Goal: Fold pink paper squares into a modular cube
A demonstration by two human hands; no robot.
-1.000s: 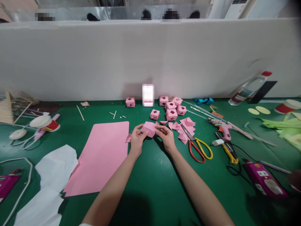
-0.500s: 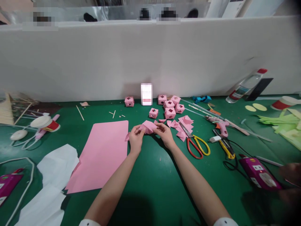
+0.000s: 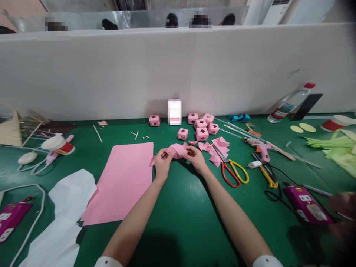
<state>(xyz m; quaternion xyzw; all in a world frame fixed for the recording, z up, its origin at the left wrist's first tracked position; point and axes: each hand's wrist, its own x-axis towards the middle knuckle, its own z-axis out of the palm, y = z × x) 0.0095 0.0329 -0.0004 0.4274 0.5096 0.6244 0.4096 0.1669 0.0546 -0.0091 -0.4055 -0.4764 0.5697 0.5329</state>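
Observation:
Between my hands is a piece of folded pink paper (image 3: 177, 150), held just above the green table. My left hand (image 3: 162, 163) pinches its left end, and the fingers of my right hand (image 3: 196, 158) grip the right end. Flat sheets of pink paper (image 3: 125, 178) lie beside my left forearm. Beyond my hands stand several pink paper cubes (image 3: 201, 134) with diamond-shaped openings. Folded pink scraps (image 3: 219, 145) rest to the right of my right hand, partly under the blades of scissors (image 3: 235, 172) with one red and one yellow handle.
A lit phone (image 3: 175, 112) leans against the white partition (image 3: 178, 66). To the right are a pink glue gun (image 3: 264, 151), a purple power strip (image 3: 307, 205) and a tilted water bottle (image 3: 290, 104). White paper (image 3: 72, 194) and a lidded cup (image 3: 58, 145) are at left. Another person's hand shows at the right edge.
The view has shifted slightly, so the things on the table sit a little further right. Both hands keep hold of the folded pink paper, which has turned slightly.

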